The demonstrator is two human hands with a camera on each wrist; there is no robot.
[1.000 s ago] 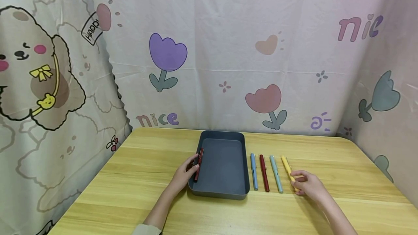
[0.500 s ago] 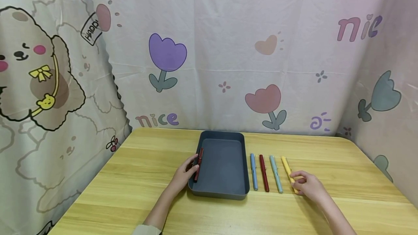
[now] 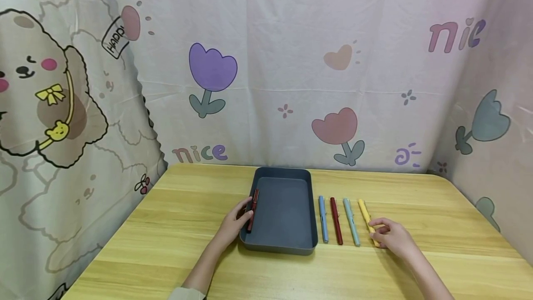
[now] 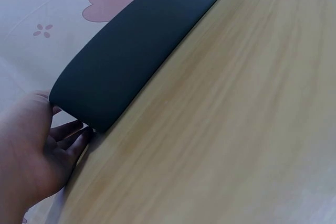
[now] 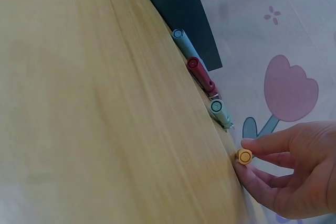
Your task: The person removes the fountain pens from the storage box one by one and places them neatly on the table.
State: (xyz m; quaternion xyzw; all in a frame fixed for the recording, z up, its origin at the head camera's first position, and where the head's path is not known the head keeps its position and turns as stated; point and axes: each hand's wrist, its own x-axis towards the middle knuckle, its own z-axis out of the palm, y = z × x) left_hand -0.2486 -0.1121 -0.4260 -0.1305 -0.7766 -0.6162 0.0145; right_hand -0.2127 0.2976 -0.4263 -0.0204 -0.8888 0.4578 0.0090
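Note:
On the left, my left hand (image 3: 232, 222) grips the long side wall of a dark grey tray (image 3: 287, 212), thumb at the rim. Inside the tray, a dark red pen (image 3: 255, 201) lies along that wall, close to the thumb. To the right, my right hand (image 3: 393, 237) pinches the near end of a yellow pen (image 3: 364, 209) lying on the table. The right wrist view shows the yellow pen (image 5: 244, 156) end-on between thumb and fingers. In the left wrist view, fingers of the left hand (image 4: 37, 156) curl by the tray's outer wall (image 4: 126, 51).
Between tray and yellow pen, a blue pen (image 3: 323, 220), a red pen (image 3: 336, 221) and a light green pen (image 3: 351, 222) lie roughly side by side. They rest on a wooden table (image 3: 200, 184). A printed cloth (image 3: 275, 82) hangs behind it.
Both hands, the tray and the pens stay in place. The right fingers have shifted very slightly on the yellow pen, and the head view has moved a touch.

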